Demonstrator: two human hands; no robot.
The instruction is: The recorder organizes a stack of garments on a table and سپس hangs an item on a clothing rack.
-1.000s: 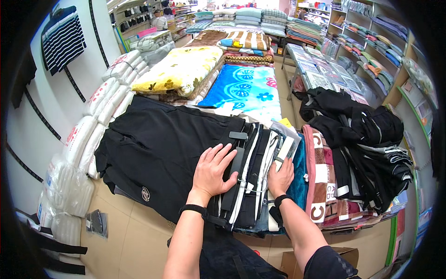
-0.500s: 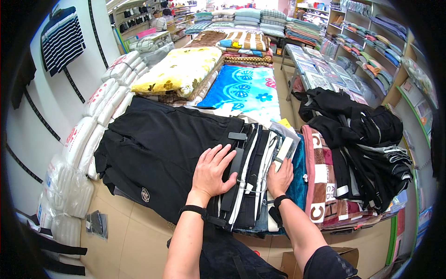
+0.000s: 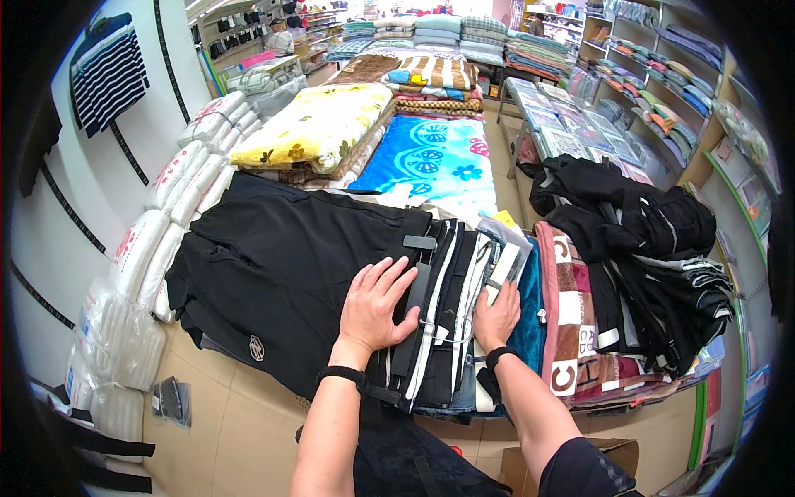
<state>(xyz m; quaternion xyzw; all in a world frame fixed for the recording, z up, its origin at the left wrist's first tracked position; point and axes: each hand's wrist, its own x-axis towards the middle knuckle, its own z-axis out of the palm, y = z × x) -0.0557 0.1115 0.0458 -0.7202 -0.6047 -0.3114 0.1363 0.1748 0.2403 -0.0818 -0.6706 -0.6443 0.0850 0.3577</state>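
Note:
My left hand [image 3: 373, 305] lies flat with fingers spread on the black trousers [image 3: 290, 240], its thumb reaching toward a dark clip hanger [image 3: 420, 286] along their waist. Beside it stands a row of dark trousers with white edges [image 3: 445, 306], packed side by side with thin hanger hooks across them. My right hand [image 3: 497, 316] rests against the row's right end, next to a white strip [image 3: 502, 272] in clear plastic. Its fingers point away from me and grip nothing I can see. The trousers lie between my two hands.
At right, a dark clothing heap [image 3: 638, 215] lies on a patterned blanket [image 3: 565, 323]. Beyond the trousers are a blue-and-white blanket [image 3: 435, 157] and a folded yellow one [image 3: 315, 124]. White wrapped packs [image 3: 137, 248] line the left wall. A cardboard box [image 3: 613, 455] stands low at right.
The whole view has shifted very slightly to the left. Both hands keep their places on the trousers.

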